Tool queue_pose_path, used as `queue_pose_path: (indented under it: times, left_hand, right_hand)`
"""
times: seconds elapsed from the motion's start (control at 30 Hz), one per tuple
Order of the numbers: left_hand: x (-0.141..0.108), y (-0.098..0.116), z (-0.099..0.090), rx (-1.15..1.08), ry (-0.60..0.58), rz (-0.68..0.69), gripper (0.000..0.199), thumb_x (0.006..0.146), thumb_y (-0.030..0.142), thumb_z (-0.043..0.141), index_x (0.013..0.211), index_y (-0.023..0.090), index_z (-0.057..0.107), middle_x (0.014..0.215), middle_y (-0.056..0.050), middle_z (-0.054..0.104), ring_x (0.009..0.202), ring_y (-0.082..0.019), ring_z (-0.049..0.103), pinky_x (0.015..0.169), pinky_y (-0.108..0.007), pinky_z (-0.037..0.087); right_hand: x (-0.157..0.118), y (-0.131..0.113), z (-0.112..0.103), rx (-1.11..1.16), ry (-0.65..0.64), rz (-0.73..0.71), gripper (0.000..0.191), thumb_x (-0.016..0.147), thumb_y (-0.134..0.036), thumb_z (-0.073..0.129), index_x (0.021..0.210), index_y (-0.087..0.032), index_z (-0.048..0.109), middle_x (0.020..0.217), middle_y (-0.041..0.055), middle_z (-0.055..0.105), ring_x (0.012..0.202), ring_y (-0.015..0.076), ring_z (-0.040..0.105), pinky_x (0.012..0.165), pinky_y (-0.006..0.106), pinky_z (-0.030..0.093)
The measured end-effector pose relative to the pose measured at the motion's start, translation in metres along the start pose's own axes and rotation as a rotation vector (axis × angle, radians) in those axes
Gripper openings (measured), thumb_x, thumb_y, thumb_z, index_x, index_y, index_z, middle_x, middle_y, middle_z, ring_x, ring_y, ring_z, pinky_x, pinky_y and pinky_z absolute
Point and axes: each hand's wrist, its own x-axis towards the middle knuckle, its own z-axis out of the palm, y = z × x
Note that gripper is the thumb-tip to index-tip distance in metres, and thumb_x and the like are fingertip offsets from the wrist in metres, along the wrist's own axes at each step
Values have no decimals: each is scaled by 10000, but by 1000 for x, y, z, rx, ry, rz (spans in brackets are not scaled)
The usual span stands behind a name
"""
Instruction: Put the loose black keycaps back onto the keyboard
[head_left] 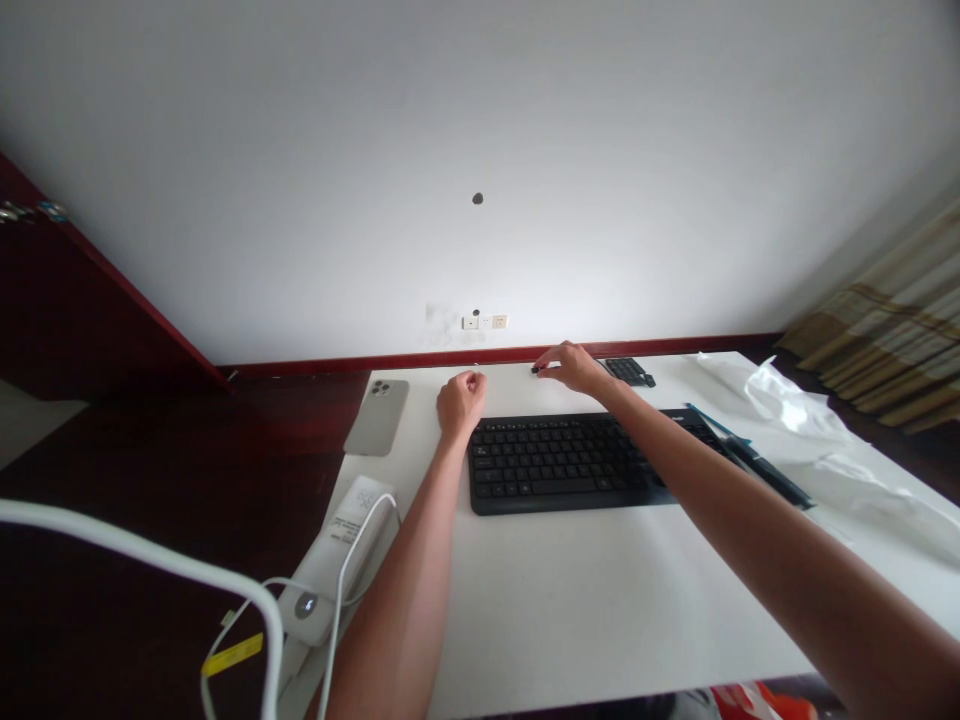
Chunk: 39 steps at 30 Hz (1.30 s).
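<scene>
My left hand (460,404) is closed, its fingers curled in, at the far side of the white table (555,590); whatever it may hold is hidden. To its right, near the table's back edge, my right hand (574,368) pinches a small black object (535,370) between thumb and fingertips; its kind is too small to tell. Below both hands lies a black keyboard (559,465), with my right forearm crossing over its right part. A black keypad-like piece with keys (628,371) rests just right of my right hand.
On the left lie a phone (377,418), camera side up, and a white power bank (334,550) with a white cable (345,580). Crumpled clear plastic (795,400) and a dark strip (765,470) are on the right. Wall sockets (485,322) sit behind the table.
</scene>
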Motion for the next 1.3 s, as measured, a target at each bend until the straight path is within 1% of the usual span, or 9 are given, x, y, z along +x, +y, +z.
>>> queue_pose_path:
  times: [0.13,0.2,0.33,0.47,0.63,0.93,1.1,1.17,1.3]
  left_hand:
    - [0,1,0,6,3,-12,354,953,360,470,670,232,640,786,-52,731,750,-215,640,665,-280,362]
    - [0,1,0,7,5,-17,349,946,366,472,670,233,639,796,-52,732,749,-213,634,662,-281,357]
    - [1,1,1,23,13,-22,337,930,373,483,655,236,622,781,-44,726,746,-213,627,653,-281,342]
    - [2,1,1,24,12,1,341,926,372,474,639,234,597,759,-34,720,725,-205,613,649,-275,333]
    - [1,2,0,16,8,9,348,925,358,468,626,230,590,731,-23,710,685,-191,599,642,-275,335]
    - [2,3,1,35,14,4,349,922,359,470,615,230,576,678,-17,676,666,-190,581,639,-280,331]
    - [1,2,1,22,17,9,344,917,358,475,616,229,578,677,-14,673,653,-186,574,629,-282,325]
    - [1,1,2,18,19,17,343,917,361,478,616,230,577,666,-10,664,646,-184,566,626,-281,323]
    - [1,1,2,27,21,17,343,919,355,473,617,231,576,647,-11,645,635,-184,557,625,-283,321]
  right_hand:
    - [-27,-8,-16,-4,93,-80,162,857,-320,733,983,-275,824,1026,36,805,980,261,725,899,396,557]
    - [-48,-7,-27,-30,91,-84,155,856,-336,737,969,-278,826,1013,36,805,1006,277,711,910,409,544]
    - [-89,10,-41,-51,54,13,159,866,-339,725,966,-266,824,990,37,803,927,274,711,838,399,548]
    - [-108,25,-38,-74,71,68,164,879,-336,707,973,-271,825,1017,40,796,961,281,700,880,412,546]
    - [-106,26,-32,-43,72,53,168,865,-314,712,979,-270,828,1041,40,794,988,287,699,904,420,546]
    - [-103,26,-33,75,32,166,180,818,-345,738,955,-277,833,955,14,800,806,227,694,843,374,553]
    - [-104,19,-32,94,56,191,228,812,-340,747,1008,-245,815,951,32,791,808,221,695,801,351,554]
    - [-102,15,-30,80,61,162,209,836,-337,728,1003,-243,811,988,40,791,866,236,703,823,361,552]
    - [-99,9,-28,10,64,31,148,881,-314,681,938,-265,808,1013,38,795,989,279,694,922,422,528]
